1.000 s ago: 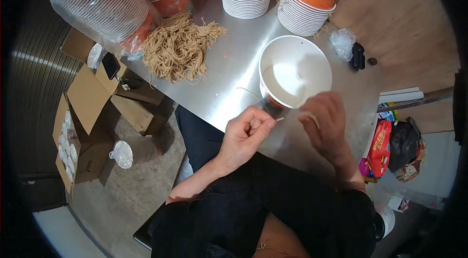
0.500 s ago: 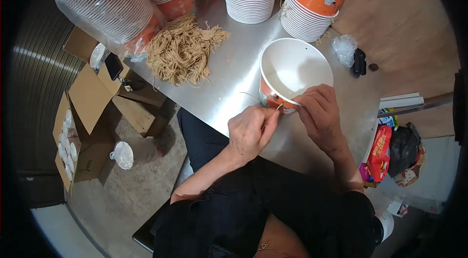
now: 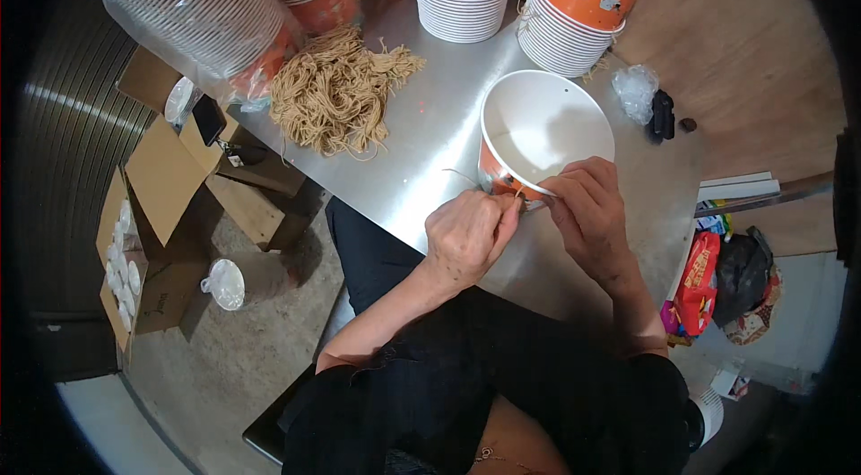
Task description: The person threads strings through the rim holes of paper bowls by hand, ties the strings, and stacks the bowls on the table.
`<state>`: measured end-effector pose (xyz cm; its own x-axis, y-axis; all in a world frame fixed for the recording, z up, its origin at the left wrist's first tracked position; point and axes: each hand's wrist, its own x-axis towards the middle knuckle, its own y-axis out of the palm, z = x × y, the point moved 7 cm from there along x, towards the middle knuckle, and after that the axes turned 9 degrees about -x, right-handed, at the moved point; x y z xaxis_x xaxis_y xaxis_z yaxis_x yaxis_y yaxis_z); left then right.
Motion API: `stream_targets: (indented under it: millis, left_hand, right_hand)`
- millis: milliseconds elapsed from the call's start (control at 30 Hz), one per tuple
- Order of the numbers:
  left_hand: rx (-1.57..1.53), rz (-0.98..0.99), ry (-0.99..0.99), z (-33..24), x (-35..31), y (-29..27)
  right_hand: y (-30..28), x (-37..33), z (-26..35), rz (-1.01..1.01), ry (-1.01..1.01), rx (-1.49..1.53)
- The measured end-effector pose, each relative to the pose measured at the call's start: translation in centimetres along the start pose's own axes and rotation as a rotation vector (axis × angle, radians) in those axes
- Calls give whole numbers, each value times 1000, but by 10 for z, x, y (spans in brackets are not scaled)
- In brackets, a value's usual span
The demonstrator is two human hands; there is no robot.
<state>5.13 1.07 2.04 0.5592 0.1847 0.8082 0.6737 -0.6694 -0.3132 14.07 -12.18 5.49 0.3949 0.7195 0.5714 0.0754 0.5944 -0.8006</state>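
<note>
A white-lined paper bucket (image 3: 547, 121) with an orange printed outside stands on the metal table in front of me, its mouth tilted toward me. My right hand (image 3: 588, 210) grips the near rim, fingers over the edge. Close by on the left, my left hand (image 3: 468, 233) is closed in a pinch on a thin tan cord (image 3: 519, 191), whose short tip shows against the bucket's near wall. A small hole is visible near the far rim. Much of the cord is hidden by my fingers.
A heap of tan cords (image 3: 336, 94) lies left on the metal table (image 3: 430, 130). Stacked orange buckets (image 3: 464, 0) and plastic-wrapped bucket stacks (image 3: 193, 13) stand behind. A clear plastic wad (image 3: 635, 91) and black object (image 3: 661, 116) lie right; an open carton (image 3: 166, 291) sits on the floor.
My left hand has shifted slightly right, closer to the bucket's near wall, still pinching the cord. My right hand stays on the rim.
</note>
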Motion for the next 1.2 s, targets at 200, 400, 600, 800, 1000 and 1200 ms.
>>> stream_targets:
  millis: [200,400,600,800,1000,1200]
  left_hand:
    - [25,-5,5,1,-2,1]
    - [21,-22,23,3,-2,6]
    - [33,42,21,11,-11,11]
    - [-65,78,52,20,-7,7]
    - [-151,60,10,27,-5,6]
    - [-132,242,-28,29,3,7]
  right_hand:
    - [2,-3,-2,-1,12,13]
    - [3,-5,1,-2,-1,14]
    - [15,-16,2,57,-13,3]
    - [14,-13,2,106,-39,32]
    - [13,-13,1,138,-54,43]
    - [10,-3,0,293,-52,88]
